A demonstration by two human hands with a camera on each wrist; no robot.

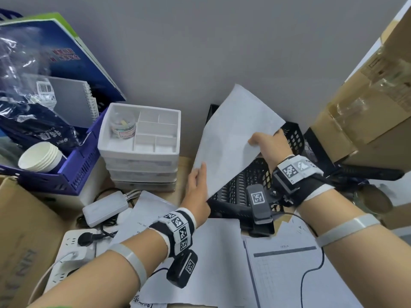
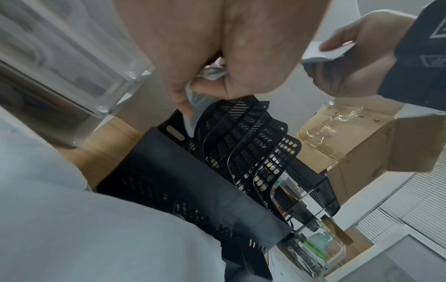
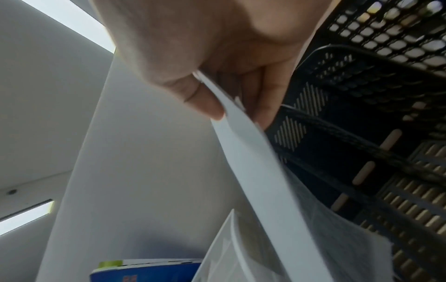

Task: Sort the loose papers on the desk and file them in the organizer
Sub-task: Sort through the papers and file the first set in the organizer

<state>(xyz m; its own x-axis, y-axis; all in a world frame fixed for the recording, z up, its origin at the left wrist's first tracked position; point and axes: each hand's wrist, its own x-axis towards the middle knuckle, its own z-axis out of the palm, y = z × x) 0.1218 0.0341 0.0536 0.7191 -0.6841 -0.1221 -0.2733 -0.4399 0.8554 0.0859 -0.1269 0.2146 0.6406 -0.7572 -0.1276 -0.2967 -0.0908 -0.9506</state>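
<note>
Both hands hold a white sheet of paper (image 1: 231,138) tilted above the black mesh organizer (image 1: 249,185). My left hand (image 1: 198,187) grips the sheet's lower left edge, thumb on top. My right hand (image 1: 266,143) pinches its right edge between thumb and fingers. In the left wrist view the left hand (image 2: 205,76) has paper (image 2: 190,112) crumpled in its curled fingers, just over the organizer's slotted dividers (image 2: 241,141). In the right wrist view the thumb and fingers (image 3: 205,103) clamp the sheet (image 3: 260,171) beside the organizer (image 3: 362,114). More loose papers (image 1: 289,274) lie on the desk in front.
A white compartment drawer unit (image 1: 140,143) stands left of the organizer, a purple basket (image 1: 73,170) with paper cups beyond it. A power strip (image 1: 66,252) and white charger (image 1: 104,207) lie at lower left. Cardboard boxes (image 1: 367,96) crowd the right side.
</note>
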